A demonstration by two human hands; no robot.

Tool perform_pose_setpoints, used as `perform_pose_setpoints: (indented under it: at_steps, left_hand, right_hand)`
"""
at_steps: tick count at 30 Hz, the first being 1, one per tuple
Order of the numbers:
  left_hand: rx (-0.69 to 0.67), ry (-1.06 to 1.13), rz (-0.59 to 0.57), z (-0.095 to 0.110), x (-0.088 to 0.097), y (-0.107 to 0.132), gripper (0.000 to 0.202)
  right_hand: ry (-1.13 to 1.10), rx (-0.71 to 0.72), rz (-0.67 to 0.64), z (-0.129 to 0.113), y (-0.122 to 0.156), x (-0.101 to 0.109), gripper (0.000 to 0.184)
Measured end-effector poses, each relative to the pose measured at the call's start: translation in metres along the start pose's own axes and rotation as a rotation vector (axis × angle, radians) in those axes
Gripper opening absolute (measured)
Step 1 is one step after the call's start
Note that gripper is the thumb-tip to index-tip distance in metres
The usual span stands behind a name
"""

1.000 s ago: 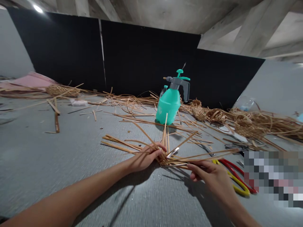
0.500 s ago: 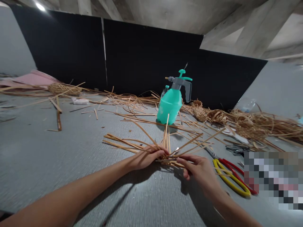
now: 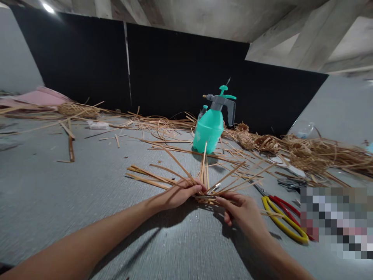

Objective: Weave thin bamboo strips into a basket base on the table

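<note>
A small weaving of thin tan strips (image 3: 206, 199) lies low over the grey table, its loose ends fanning out left, right and away from me. My left hand (image 3: 184, 193) is closed on its left side, thumb pressing the strips near the woven middle. On the right side, my right hand (image 3: 239, 207) pinches strips between thumb and fingers. A shiny metal piece (image 3: 215, 188) shows among the strips between my hands; its kind is unclear. The underside of the weaving and several fingertips are hidden.
Scissors with red and yellow handles (image 3: 284, 217) lie right of my right hand. A teal pump sprayer (image 3: 208, 130) stands behind the weaving. Loose strips (image 3: 163, 126) litter the table's back, with woven pieces (image 3: 310, 157) at the right. A pink sheet (image 3: 43, 96) is far left.
My right hand has shifted slightly left and down towards the weaving, and the strips on the right have moved with it. My left hand stays nearly in place.
</note>
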State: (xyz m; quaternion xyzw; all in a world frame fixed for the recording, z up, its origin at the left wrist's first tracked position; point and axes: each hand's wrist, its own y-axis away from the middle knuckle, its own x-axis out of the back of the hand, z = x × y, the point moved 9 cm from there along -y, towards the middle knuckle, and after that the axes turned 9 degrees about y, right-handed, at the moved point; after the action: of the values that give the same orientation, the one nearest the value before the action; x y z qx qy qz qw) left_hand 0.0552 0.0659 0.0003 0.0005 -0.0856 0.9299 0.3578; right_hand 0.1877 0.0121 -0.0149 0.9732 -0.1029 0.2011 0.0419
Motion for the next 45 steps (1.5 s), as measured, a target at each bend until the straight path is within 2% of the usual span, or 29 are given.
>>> perform_pose_setpoints:
  at_steps: [4,8,12,16,19,21,23,25,27,29,30,32,34,35,36,38,39,41,42,43,45]
  left_hand:
    - [0.059,0.116,-0.009,-0.005,-0.002,-0.001,0.016]
    - [0.075,0.175,0.013,-0.006,0.001,-0.001,0.012]
    - [0.062,0.287,-0.008,-0.004,0.003,0.001,0.025]
    - [0.045,0.247,-0.100,-0.001,0.003,0.000,0.028]
    - [0.015,0.223,-0.194,0.014,0.004,0.000,0.030]
    - [0.024,0.210,-0.200,0.030,0.013,0.002,0.039]
    - [0.055,0.153,-0.263,0.049,0.019,0.008,0.047]
    - [0.001,0.116,-0.289,0.078,0.029,0.017,0.054]
    - [-0.139,0.100,-0.201,0.110,0.051,0.027,0.053]
    - [-0.260,0.082,-0.092,0.132,0.075,0.042,0.048]
    - [-0.322,0.063,-0.036,0.140,0.088,0.050,0.045]
    - [-0.345,-0.016,0.137,0.140,0.117,0.064,0.042]
    - [-0.205,-0.266,0.288,0.122,0.140,0.074,0.038]
    - [-0.068,-0.437,0.275,0.105,0.144,0.076,0.039]
    - [0.043,-0.598,0.204,0.088,0.143,0.076,0.043]
    - [0.118,-0.848,0.101,0.065,0.136,0.076,0.059]
    - [0.123,-0.952,0.063,0.056,0.130,0.074,0.062]
    - [0.140,-1.107,-0.010,0.042,0.115,0.068,0.056]
    - [0.151,-1.151,-0.064,0.036,0.105,0.065,0.055]
    - [0.160,-1.194,-0.082,0.034,0.098,0.061,0.058]
    - [0.162,-1.263,-0.118,0.034,0.085,0.055,0.055]
  right_hand:
    - [0.005,-0.004,-0.016,0.001,0.000,-0.001,0.032]
    - [0.041,0.042,-0.004,-0.004,0.003,0.012,0.035]
    - [0.220,0.084,0.035,-0.002,0.013,0.038,0.034]
    - [0.398,0.103,0.107,0.004,0.027,0.077,0.034]
    - [0.534,0.181,0.295,-0.005,0.030,0.119,0.036]
    - [0.609,0.222,0.365,-0.011,0.025,0.139,0.037]
    - [0.644,0.214,0.318,-0.007,0.011,0.145,0.041]
    - [0.613,0.207,0.188,0.003,-0.003,0.140,0.048]
    - [0.536,0.188,0.053,0.014,-0.012,0.132,0.053]
    - [0.441,0.163,-0.001,0.022,-0.013,0.130,0.054]
    - [0.401,0.158,0.026,0.023,-0.011,0.134,0.053]
    - [0.386,0.180,0.202,0.015,0.000,0.151,0.048]
    - [0.495,0.281,0.411,-0.007,0.020,0.161,0.039]
    - [0.588,0.388,0.453,-0.023,0.029,0.154,0.033]
    - [0.678,0.528,0.428,-0.041,0.038,0.138,0.028]
    - [0.853,0.820,0.297,-0.072,0.052,0.088,0.027]
    - [0.968,0.898,0.237,-0.081,0.054,0.063,0.033]
    - [1.156,0.968,0.154,-0.093,0.048,0.019,0.044]
    - [1.228,0.978,0.115,-0.096,0.042,0.002,0.044]
    - [1.294,0.982,0.072,-0.097,0.035,-0.013,0.042]
    - [1.399,0.993,0.073,-0.099,0.025,-0.030,0.036]
